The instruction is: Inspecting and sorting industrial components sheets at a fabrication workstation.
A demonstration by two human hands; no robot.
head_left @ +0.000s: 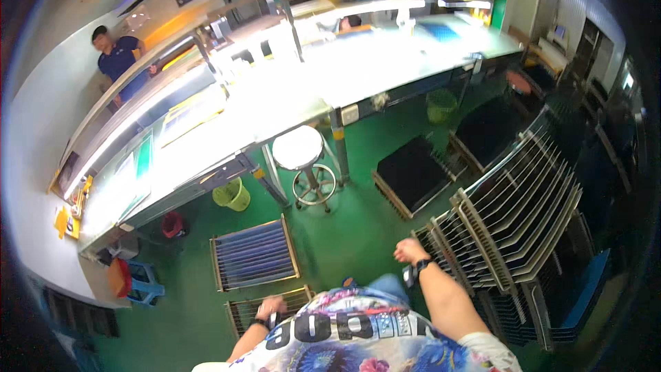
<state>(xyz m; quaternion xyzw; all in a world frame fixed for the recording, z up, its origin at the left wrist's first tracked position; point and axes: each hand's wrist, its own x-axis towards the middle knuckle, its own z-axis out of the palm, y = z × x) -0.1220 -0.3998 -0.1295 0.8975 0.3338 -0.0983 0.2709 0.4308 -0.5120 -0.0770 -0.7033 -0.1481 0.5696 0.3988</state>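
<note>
My left hand (272, 305), a dark band at its wrist, hangs low above a slotted rack (301, 297) on the floor. It is smeared, and its fingers do not show clearly. Out in front of my body, my right hand (411, 251) has its fingers curled in with nothing visible in them. A black watch (412, 273) sits on that wrist. The nearest thing to the right hand is a tall multi-tier wire rack (506, 224). Another slotted rack (255, 253), holding bluish-grey strips, lies on the green floor ahead of my left hand.
A long lit worktable (275, 107) spans the front, with a round wheeled stool (298, 149) beside it. A green basket (232, 194), a blue stool (146, 282) and a black-topped platform (413, 173) stand on the floor. A person (120, 62) stands beyond the table at left.
</note>
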